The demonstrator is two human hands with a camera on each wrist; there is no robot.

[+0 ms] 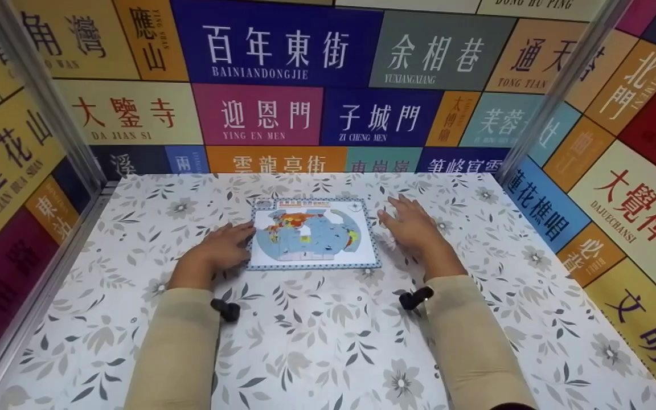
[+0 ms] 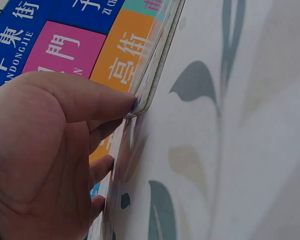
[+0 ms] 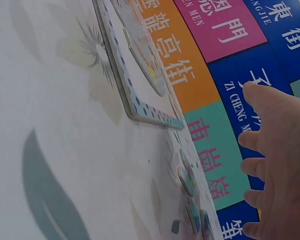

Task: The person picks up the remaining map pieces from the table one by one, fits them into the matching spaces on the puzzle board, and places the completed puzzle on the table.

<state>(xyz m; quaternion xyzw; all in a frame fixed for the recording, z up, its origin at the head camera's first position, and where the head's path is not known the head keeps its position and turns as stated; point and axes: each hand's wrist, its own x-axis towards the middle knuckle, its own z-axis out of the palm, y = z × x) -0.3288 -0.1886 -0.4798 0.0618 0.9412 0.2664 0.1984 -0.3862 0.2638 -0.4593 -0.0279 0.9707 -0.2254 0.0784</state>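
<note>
A world-map puzzle board (image 1: 314,266) with a dotted blue border lies flat on the table. White gaps show among its blue, red and yellow pieces. My left hand (image 1: 222,247) is at the board's left edge; in the left wrist view its thumb (image 2: 107,102) touches the near corner, with the other fingers spread beside the edge. To the right of the board, my right hand (image 1: 413,225) hovers with fingers spread and holds nothing. Several loose puzzle pieces (image 3: 188,181) lie on the table beyond the board's right side in the right wrist view.
A white cloth (image 1: 305,341) with grey leaves and flowers covers the table. Colourful panels with Chinese lettering (image 1: 277,42) stand behind it and on both sides, joined by metal posts (image 1: 49,97). Dark devices (image 1: 416,298) sit on both wrists.
</note>
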